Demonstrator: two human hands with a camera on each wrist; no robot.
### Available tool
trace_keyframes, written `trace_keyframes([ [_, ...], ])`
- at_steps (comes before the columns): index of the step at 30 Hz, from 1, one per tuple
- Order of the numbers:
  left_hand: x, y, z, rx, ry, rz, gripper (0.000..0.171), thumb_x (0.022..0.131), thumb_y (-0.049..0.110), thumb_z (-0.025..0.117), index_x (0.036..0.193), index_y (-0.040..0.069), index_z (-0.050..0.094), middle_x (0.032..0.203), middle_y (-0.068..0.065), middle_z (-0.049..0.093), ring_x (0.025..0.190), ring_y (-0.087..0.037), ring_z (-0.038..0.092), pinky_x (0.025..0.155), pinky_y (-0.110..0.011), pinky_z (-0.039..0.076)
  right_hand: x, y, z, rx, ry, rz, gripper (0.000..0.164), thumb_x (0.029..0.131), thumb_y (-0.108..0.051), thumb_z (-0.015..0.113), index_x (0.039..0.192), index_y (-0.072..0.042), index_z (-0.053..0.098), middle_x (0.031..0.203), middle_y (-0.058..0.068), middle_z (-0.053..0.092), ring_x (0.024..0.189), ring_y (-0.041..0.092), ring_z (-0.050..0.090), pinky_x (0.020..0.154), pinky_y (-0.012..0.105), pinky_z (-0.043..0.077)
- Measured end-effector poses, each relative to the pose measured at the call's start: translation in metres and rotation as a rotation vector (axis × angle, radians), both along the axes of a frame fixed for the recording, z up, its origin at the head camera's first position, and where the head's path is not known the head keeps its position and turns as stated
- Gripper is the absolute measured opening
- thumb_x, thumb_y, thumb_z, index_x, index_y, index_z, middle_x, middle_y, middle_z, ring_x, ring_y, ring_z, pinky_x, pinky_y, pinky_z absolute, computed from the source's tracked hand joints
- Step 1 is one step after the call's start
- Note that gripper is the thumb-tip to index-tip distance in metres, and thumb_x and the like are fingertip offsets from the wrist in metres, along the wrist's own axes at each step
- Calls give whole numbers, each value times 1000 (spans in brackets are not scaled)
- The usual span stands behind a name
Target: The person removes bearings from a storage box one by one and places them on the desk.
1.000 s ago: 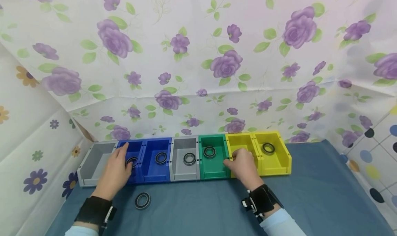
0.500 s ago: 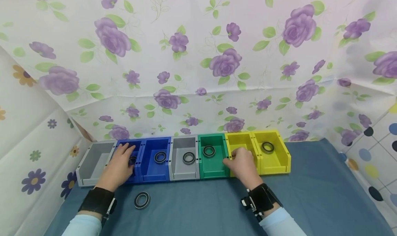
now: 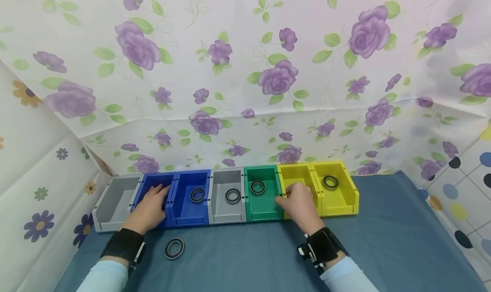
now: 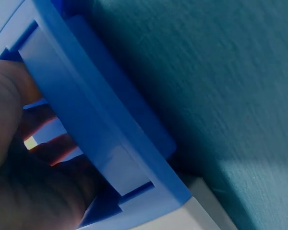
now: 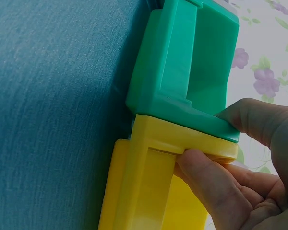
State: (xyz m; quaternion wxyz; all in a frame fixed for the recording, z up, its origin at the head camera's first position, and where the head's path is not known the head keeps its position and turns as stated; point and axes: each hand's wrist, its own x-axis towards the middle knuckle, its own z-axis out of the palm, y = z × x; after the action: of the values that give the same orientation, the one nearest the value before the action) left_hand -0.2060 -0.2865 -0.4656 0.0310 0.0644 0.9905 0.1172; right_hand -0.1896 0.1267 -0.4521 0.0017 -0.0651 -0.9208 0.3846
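Observation:
My left hand (image 3: 147, 211) reaches into the left blue bin (image 3: 147, 183). In the left wrist view its thumb and fingers (image 4: 53, 148) are inside, behind the front lip; the bearing there is covered by the hand, so its hold is hidden. My right hand (image 3: 301, 204) pinches the adjoining walls of the green bin (image 5: 177, 57) and the left yellow bin (image 5: 156, 191), thumb on the green side and fingers on the yellow. Ball bearings lie in the second blue bin (image 3: 197, 195), right grey bin (image 3: 232, 196), green bin and right yellow bin (image 3: 330, 182).
A loose ball bearing (image 3: 174, 248) lies on the blue cloth (image 3: 245, 258) in front of the bins. The left grey bin (image 3: 119, 200) ends the row. A flowered sheet (image 3: 230, 91) hangs close behind.
My left hand has lowered further into the left blue bin and shifted slightly right, covering the bearing that showed there earlier. My right hand keeps its pinch on the bin walls.

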Motion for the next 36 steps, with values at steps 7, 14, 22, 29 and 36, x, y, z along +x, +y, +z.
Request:
trace_keyframes([
  [7, 0, 3, 2, -11, -48, 4, 58, 82, 0, 53, 138, -4, 40, 141, -36, 33, 131, -54, 27, 105, -63, 24, -1, 0, 1, 1, -11, -10, 36, 75, -23, 73, 52, -11, 48, 47, -3, 29, 37, 14, 38, 36, 22, 28],
  [14, 0, 4, 3, 0, -75, -8, 48, 85, 3, 53, 132, -7, 47, 136, -35, 39, 127, -51, 36, 103, -61, 30, -1, 1, 1, -4, -16, -11, 40, 75, -24, 73, 51, -13, 42, 47, -3, 28, 37, 14, 35, 36, 22, 26],
  [22, -2, 4, 0, -15, -15, -6, 45, 81, -1, 58, 124, -9, 53, 121, -32, 55, 117, -48, 48, 97, -59, 37, 0, 2, 1, -17, -10, -8, 41, 76, -24, 73, 51, -13, 42, 47, -3, 28, 36, 14, 36, 36, 22, 27],
  [29, 2, 2, -4, 0, 51, 9, 43, 80, 0, 61, 121, -9, 55, 117, -31, 58, 112, -47, 52, 94, -58, 40, 0, 1, 0, -12, -13, -8, 42, 76, -24, 73, 50, -13, 41, 46, -3, 28, 36, 14, 36, 36, 22, 27],
  [36, 11, 2, -8, 48, 97, 60, 39, 85, 4, 59, 122, -6, 54, 118, -29, 58, 111, -45, 53, 91, -58, 42, 0, 1, -1, -12, -18, -4, 45, 76, -24, 72, 51, -15, 36, 47, -3, 26, 36, 13, 33, 36, 22, 25],
])
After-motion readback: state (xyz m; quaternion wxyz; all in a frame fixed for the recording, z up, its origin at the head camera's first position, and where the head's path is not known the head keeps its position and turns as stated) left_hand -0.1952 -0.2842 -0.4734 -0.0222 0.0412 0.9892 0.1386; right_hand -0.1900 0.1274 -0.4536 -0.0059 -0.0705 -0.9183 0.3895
